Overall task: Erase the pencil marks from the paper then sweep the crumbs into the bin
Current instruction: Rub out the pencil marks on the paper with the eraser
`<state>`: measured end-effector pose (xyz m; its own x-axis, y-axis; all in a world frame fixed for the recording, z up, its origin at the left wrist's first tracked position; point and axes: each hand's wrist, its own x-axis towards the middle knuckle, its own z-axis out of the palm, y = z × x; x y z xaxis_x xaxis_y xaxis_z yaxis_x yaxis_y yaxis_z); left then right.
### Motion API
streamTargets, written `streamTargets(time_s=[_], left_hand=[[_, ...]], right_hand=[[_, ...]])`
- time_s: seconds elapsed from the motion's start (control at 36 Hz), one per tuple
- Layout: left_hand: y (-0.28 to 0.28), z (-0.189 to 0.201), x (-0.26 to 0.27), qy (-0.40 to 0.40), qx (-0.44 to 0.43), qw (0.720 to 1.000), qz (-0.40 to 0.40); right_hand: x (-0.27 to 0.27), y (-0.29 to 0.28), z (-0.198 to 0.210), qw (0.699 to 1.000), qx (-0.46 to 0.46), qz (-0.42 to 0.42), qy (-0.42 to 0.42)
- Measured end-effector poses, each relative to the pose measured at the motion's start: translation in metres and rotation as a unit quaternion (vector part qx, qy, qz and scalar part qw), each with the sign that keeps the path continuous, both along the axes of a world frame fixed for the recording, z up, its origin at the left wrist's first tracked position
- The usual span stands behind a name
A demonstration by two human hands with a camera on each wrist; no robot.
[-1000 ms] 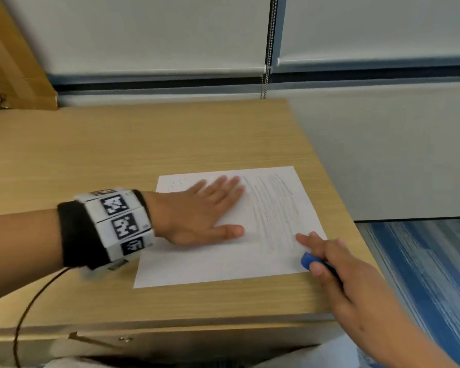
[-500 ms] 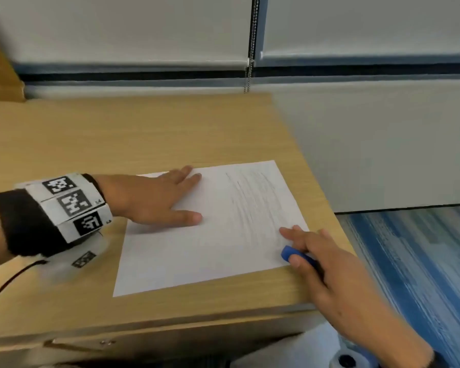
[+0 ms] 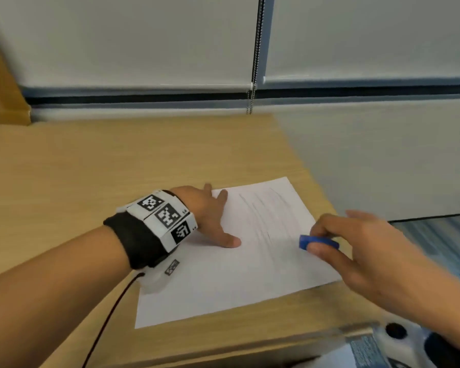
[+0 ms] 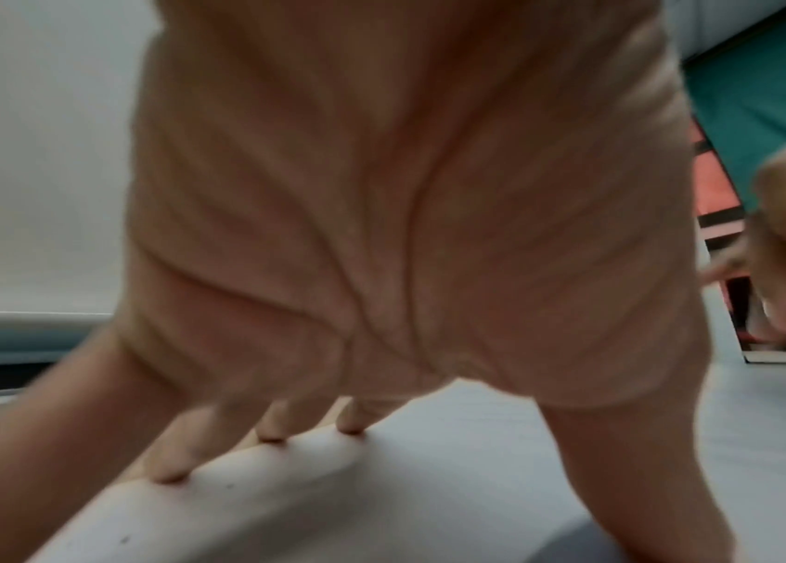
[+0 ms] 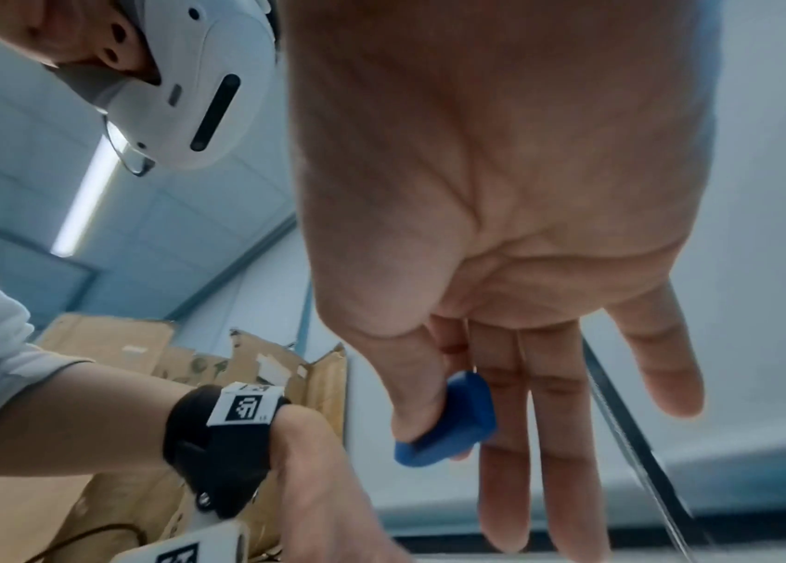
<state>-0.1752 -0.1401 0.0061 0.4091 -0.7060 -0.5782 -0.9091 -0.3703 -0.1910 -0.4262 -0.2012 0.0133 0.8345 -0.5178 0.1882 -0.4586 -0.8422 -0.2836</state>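
Paper point(image 3: 223, 282) lies flat at the desk's point(image 3: 91, 160) near right corner, pencil marks point(image 3: 263, 216) plain across its far right half. Right hand point(image 3: 356, 248) pinches a blue eraser point(image 3: 318, 242) between thumb and fingers, poised at the sheet's right side; contact cannot be told. Left hand point(image 3: 210, 211) presses flat, fingers spread, on the far left edge. Erasing step seems barely begun. Next move likely calls for eraser down on the marks, firm strokes, sheet pinned. No bin in view.
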Motion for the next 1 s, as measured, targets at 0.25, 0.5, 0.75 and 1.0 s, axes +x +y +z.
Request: streamTargets(time_s=[0.25,0.5,0.75,1.0], left_hand=[[-0.003,-0.006,0.003,-0.004,-0.027,0.999,-0.019],[-0.009,0.006,-0.002,0.017,-0.001,1.0,0.017],[-0.01,0.001,0.006,0.031,0.003,0.999,0.033],[-0.01,0.001,0.006,0.015,0.005,1.0,0.018]], right_hand=[[0.067,-0.055,0.048,0.99,0.137,0.038,-0.009],[0.117,-0.074,0.018,0.938,0.347,0.021,0.0],[0.157,-0.091,-0.014,0.977,0.163,0.125,0.065],[0.169,-0.097,-0.018,0.975,0.04,0.175,0.128]])
